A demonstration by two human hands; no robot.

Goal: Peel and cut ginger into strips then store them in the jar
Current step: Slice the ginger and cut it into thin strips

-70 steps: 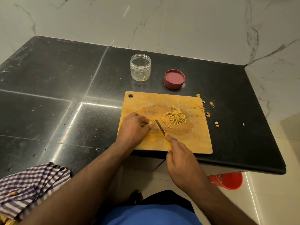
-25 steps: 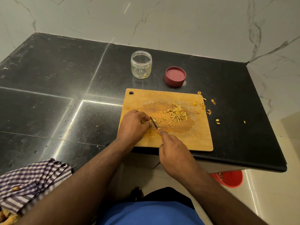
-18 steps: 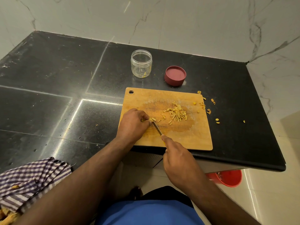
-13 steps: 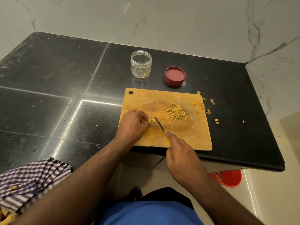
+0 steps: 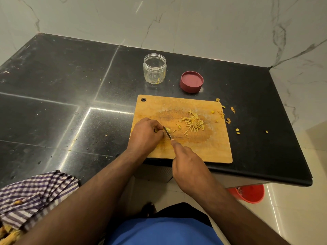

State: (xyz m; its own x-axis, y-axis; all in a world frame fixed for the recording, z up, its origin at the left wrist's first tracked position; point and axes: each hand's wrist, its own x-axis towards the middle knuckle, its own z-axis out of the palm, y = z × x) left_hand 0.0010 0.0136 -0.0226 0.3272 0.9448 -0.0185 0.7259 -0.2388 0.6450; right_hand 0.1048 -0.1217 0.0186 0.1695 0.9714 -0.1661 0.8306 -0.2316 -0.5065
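A wooden cutting board [image 5: 208, 149] lies at the counter's front edge. My left hand [image 5: 146, 135] pins a small piece of ginger [image 5: 156, 130] to the board's left side with curled fingers. My right hand [image 5: 190, 171] grips a small knife [image 5: 167, 132], its blade down against my left fingertips. A pile of cut ginger strips [image 5: 192, 123] lies in the board's middle. Behind the board stands a clear open jar [image 5: 154, 71] with a few bits inside. Its dark red lid [image 5: 191, 81] rests upside down to the jar's right.
Ginger peel scraps [image 5: 228, 120] are scattered on the black counter [image 5: 62, 96] right of the board. A checked cloth [image 5: 33, 197] lies at the front left. A red bucket [image 5: 247, 193] stands on the floor below the counter's right end. Marble walls close the back and right.
The knife has worked back and forth beside my left fingertips, and now sits right against them. A few more cut bits lie next to the blade. My left hand has stayed put.
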